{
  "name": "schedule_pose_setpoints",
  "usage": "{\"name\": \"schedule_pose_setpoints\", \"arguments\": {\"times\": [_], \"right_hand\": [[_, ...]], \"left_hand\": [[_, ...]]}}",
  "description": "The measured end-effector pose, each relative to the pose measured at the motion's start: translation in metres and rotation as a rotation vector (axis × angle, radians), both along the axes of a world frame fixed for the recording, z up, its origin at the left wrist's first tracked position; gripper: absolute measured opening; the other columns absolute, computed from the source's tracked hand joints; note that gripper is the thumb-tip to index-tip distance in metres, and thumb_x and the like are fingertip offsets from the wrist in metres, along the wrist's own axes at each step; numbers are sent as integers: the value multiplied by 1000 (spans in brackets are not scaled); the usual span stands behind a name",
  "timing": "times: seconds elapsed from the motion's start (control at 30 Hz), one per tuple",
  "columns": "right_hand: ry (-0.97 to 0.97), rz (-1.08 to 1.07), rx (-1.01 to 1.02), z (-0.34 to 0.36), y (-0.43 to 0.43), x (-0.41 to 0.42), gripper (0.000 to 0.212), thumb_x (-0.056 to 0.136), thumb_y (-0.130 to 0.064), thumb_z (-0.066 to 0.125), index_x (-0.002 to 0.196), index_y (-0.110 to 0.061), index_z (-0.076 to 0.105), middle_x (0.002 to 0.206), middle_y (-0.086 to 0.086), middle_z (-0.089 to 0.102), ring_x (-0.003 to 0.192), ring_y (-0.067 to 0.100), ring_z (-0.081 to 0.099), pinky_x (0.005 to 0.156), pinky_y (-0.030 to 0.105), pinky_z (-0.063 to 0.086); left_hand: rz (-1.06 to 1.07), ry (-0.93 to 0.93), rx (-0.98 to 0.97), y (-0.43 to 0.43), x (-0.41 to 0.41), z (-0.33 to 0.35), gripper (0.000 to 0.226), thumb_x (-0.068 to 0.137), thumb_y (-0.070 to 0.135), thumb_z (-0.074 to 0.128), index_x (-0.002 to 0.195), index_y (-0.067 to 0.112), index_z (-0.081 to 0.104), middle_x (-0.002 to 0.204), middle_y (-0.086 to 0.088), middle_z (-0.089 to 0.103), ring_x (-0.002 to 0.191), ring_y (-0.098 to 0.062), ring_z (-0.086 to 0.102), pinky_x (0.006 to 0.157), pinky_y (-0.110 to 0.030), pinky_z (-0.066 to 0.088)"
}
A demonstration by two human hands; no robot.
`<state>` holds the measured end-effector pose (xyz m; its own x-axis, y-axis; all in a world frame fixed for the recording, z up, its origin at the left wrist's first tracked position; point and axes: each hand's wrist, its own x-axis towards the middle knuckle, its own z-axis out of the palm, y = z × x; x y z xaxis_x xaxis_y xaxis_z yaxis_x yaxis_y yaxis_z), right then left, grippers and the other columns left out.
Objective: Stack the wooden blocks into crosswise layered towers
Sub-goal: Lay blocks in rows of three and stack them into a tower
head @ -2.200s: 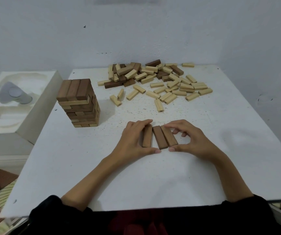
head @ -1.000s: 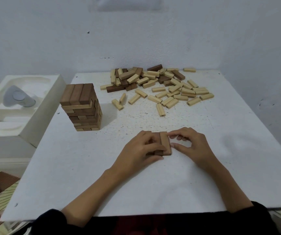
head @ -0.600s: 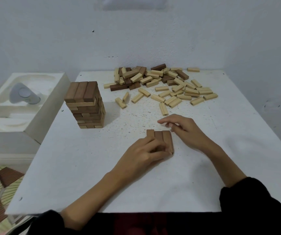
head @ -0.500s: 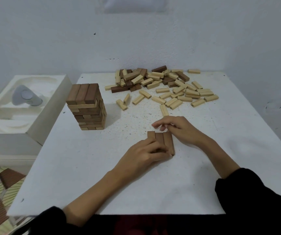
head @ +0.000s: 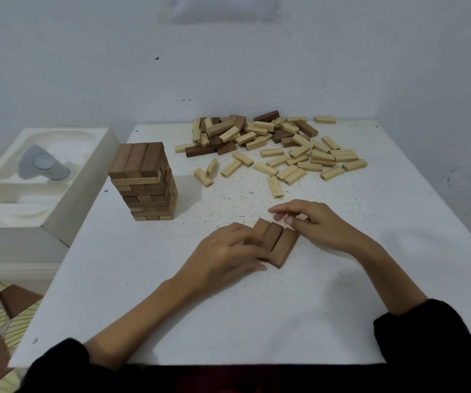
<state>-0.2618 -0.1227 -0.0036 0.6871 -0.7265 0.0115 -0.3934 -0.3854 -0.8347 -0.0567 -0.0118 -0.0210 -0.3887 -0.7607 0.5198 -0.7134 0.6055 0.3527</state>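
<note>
Three dark brown blocks point(head: 278, 243) lie side by side as one flat row on the white table point(head: 257, 321), a little skewed. My left hand point(head: 225, 252) rests on the row's left side, its fingers laid over the left block. My right hand point(head: 315, 222) is just behind and to the right of the row, fingers loosely bent and holding nothing, its thumb by the far right corner. A finished crosswise tower point(head: 143, 184) of brown and light blocks stands at the left. Loose blocks point(head: 271, 148), mostly light and a few dark, lie scattered at the back.
A white foam box point(head: 38, 177) holding a grey object point(head: 41, 165) stands against the table's left side. The wall runs close behind the pile and along the right. A single light block point(head: 275, 187) lies nearest my right hand.
Both hands squeezed the three dark blocks into a tight row. My right hand has since let go and shifted to the row's far right corner, while my left stays on it.
</note>
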Motion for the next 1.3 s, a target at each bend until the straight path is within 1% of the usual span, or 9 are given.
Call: {"name": "schedule_pose_setpoints", "arguments": {"times": [0.13, 0.27, 0.4, 0.63, 0.77, 0.87, 1.07, 1.17, 1.3], "right_hand": [[169, 238, 47, 8, -18, -17, 63, 73, -42, 75, 129, -47, 47, 138, -26, 41, 127, -4, 34, 100, 21, 34], [334, 409, -28, 11, -30, -9, 89, 63, -39, 84, 134, -54, 32, 147, -29, 24, 135, 1, 18, 108, 28, 24], [428, 464, -97, 12, -34, 6, 93, 59, -38, 87, 129, -58, 28, 147, -17, 17, 135, 12, 12, 113, 37, 16], [372, 359, -61, 16, -23, 4, 72, 62, -33, 86, 118, -51, 44, 137, -14, 22, 126, 1, 14, 109, 30, 17], [308, 159, -158, -2, 7, -2, 73, 59, -56, 79, 121, -48, 42, 133, -14, 26, 123, 1, 16, 107, 33, 21], [282, -2, -276, -16, 31, 2, 84, 53, -78, 54, 127, -38, 42, 130, -14, 30, 117, 3, 19, 103, 33, 25], [282, -82, -283, -18, 38, 6, 94, 52, -81, 47, 134, -35, 39, 130, -14, 31, 116, 2, 20, 100, 30, 22], [421, -30, -243, -14, 38, 4, 121, 49, -88, 47, 148, -29, 10, 147, -10, 16, 128, 4, 9, 109, 32, 14], [618, -47, -274, -14, 46, -1, 138, 32, -101, -7, 147, -25, -13, 154, -9, -16, 138, 12, -10, 113, 33, -1]], "left_hand": [[421, 218, 286, 23, -19, 4, 79, 68, 74, 54, 130, 25, 49, 127, 17, 46, 118, -2, 39, 101, -25, 30], [609, 203, 459, 32, -44, -3, 133, 40, 101, 28, 146, 22, 16, 138, 15, 30, 129, -3, 19, 114, -32, 7], [655, 199, 454, 20, -54, -5, 135, 41, 96, 38, 147, 19, 7, 132, 10, 35, 128, -7, 23, 115, -42, 5], [477, 223, 466, 10, -30, -5, 97, 59, 67, 50, 142, 26, 21, 117, 19, 41, 112, -1, 29, 112, -37, 11], [241, 141, 550, -1, 8, 5, 83, 66, 57, 64, 139, 42, 27, 122, 33, 41, 116, 4, 36, 108, -36, 26], [128, 106, 575, -9, 25, 8, 82, 71, 46, 70, 143, 37, 31, 131, 26, 46, 123, 1, 38, 107, -36, 30], [80, 70, 635, -15, 28, 15, 91, 70, 49, 71, 146, 37, 22, 138, 24, 39, 125, 5, 30, 108, -29, 25], [197, 8, 671, -8, 23, 10, 118, 58, 86, 51, 150, 30, 0, 152, 17, 15, 137, 0, 12, 116, -28, 14], [365, -177, 614, 11, 12, 1, 119, 52, 97, -3, 142, 23, -28, 152, 5, -30, 139, -4, -25, 115, -29, -15]]}}
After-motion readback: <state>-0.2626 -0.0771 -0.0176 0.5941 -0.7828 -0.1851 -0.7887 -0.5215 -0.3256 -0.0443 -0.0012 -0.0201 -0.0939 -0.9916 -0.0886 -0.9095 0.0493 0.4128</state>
